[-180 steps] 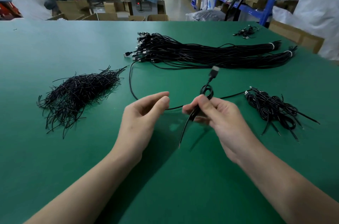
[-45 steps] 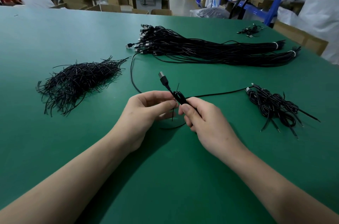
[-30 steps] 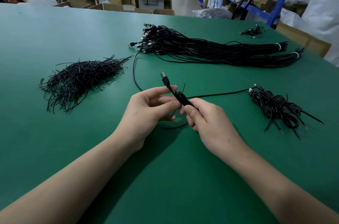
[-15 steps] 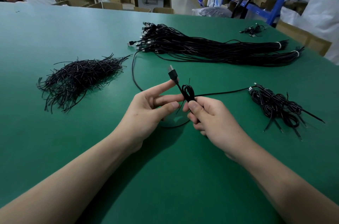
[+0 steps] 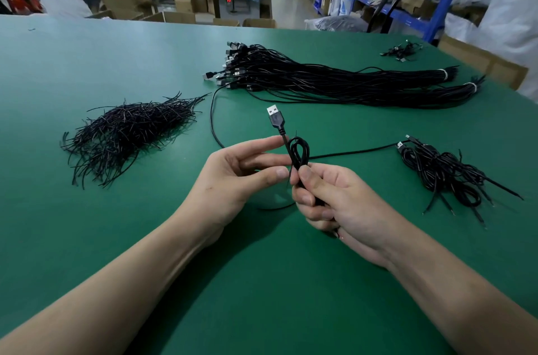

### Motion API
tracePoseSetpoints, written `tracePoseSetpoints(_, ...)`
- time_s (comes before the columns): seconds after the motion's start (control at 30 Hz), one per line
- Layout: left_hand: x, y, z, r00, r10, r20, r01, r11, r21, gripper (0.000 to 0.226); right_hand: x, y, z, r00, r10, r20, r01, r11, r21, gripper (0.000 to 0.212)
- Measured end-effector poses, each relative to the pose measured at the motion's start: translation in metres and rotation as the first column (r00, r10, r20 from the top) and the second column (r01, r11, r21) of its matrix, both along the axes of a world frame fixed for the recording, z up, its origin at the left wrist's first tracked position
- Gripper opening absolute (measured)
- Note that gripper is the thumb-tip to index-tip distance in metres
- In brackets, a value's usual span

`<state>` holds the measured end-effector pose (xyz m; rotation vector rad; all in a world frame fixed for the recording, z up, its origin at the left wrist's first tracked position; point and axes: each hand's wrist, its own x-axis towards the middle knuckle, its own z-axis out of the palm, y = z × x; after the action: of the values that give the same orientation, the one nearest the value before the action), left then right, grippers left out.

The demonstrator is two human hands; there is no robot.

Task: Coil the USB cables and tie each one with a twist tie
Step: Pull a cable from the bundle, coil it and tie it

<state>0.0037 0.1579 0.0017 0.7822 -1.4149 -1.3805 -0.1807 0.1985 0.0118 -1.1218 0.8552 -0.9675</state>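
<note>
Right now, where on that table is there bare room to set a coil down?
Widest: the table's far left beyond the twist-tie pile, and the near strip between the forearms. Smaller: between the cable bundle and finished coils. Crowded: around left hand and right hand, where loose cable trails.

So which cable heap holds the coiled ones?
The small heap right of the right hand: short tied coils. The long bundle behind lies at full length, banded at its far end.
</note>
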Motion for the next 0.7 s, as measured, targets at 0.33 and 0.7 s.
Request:
tracePoseSetpoints(0.33, 0.0023, -0.0026, -0.0041, 0.999, -0.045, 0.03, 0.046, 0.999, -0.024, 0.033, -0.0004, 0.0008, -0.0018, 0.987, 0.007, -0.161, -0.022, 0.996, -0.091, 0.026)
tracePoseSetpoints(0.7, -0.0043, 0.0007, -0.0041, 0.996, -0.054, 0.072, 0.059, 0.996, -0.066, 0.038, 0.0021, -0.0003, -0.0024, 0.974, -0.054, -0.222, 0.015, 0.984, -0.175, 0.026)
